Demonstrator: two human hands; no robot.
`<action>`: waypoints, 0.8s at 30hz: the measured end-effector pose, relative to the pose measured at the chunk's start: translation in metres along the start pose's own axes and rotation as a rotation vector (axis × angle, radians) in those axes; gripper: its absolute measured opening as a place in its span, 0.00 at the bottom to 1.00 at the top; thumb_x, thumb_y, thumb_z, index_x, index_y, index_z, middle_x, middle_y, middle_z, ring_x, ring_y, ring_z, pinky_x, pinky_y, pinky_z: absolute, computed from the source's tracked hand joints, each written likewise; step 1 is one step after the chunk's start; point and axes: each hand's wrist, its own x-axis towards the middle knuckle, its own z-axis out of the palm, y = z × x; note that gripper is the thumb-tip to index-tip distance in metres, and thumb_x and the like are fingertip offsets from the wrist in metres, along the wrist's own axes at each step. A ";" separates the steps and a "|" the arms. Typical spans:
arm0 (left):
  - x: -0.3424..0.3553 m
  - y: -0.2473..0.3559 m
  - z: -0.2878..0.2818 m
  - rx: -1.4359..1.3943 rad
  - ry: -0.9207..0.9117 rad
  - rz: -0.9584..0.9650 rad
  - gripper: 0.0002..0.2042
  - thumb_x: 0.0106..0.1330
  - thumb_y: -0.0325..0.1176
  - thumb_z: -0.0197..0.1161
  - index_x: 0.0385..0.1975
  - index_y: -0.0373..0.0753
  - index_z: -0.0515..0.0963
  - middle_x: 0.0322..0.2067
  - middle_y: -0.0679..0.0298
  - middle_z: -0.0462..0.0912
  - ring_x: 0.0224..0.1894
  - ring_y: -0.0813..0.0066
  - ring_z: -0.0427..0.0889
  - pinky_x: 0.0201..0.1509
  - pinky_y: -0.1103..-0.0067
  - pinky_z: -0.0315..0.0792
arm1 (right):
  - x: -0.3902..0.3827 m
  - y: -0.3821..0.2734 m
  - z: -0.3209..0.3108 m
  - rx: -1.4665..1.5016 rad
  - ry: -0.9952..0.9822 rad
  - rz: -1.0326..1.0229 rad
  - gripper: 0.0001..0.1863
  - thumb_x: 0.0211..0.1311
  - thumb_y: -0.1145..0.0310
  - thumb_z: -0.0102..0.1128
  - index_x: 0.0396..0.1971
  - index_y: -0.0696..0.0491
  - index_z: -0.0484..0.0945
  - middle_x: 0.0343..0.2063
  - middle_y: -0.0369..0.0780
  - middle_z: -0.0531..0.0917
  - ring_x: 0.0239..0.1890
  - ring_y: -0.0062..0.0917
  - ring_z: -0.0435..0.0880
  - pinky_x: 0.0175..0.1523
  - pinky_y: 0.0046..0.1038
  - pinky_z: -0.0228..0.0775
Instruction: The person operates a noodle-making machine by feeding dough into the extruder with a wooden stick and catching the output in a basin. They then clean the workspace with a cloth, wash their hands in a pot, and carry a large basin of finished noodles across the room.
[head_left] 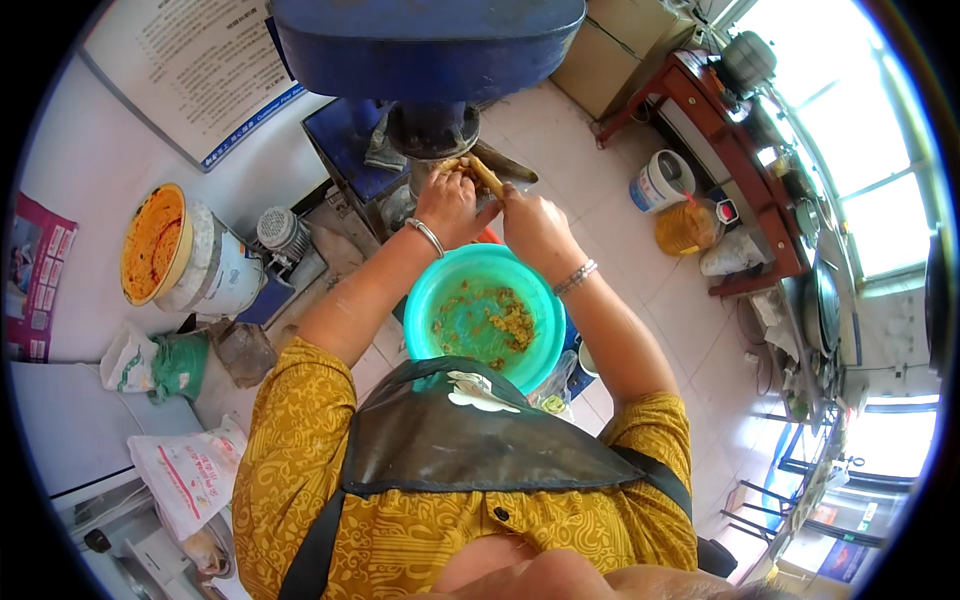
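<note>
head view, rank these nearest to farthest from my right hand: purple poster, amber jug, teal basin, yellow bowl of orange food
As seen from the right hand:
1. Teal basin, just below the hands in the picture
2. Amber jug, on the floor to the right
3. Yellow bowl of orange food, well off to the left
4. Purple poster, at the far left edge

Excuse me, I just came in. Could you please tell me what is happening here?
A person in a dark apron works by a blue machine. The right hand grips one end of a yellowish-brown elongated piece; the left hand is close against it, its grip unclear. A turquoise basin sits nearer the person, with crumbly yellowish food inside.
</note>
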 end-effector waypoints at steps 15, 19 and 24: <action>-0.056 -0.021 -0.024 -0.900 0.304 -0.605 0.08 0.67 0.31 0.54 0.35 0.33 0.77 0.28 0.57 0.77 0.29 0.76 0.78 0.34 0.79 0.72 | -0.006 0.004 -0.009 -0.189 0.023 -0.105 0.21 0.62 0.69 0.47 0.55 0.49 0.73 0.23 0.47 0.81 0.28 0.40 0.83 0.33 0.39 0.75; -0.060 0.003 -0.027 -0.390 0.216 -0.116 0.10 0.64 0.36 0.57 0.36 0.36 0.75 0.34 0.57 0.74 0.40 0.60 0.75 0.48 0.66 0.67 | 0.004 0.015 -0.013 -0.019 0.075 -0.114 0.19 0.62 0.68 0.49 0.53 0.51 0.75 0.26 0.51 0.82 0.30 0.44 0.83 0.36 0.40 0.75; -0.023 0.020 -0.035 0.029 -0.078 0.204 0.16 0.63 0.47 0.57 0.31 0.37 0.74 0.33 0.57 0.77 0.39 0.57 0.74 0.52 0.59 0.61 | -0.054 0.049 -0.041 0.362 0.163 -0.061 0.18 0.60 0.69 0.52 0.50 0.57 0.77 0.29 0.54 0.80 0.29 0.42 0.82 0.37 0.35 0.74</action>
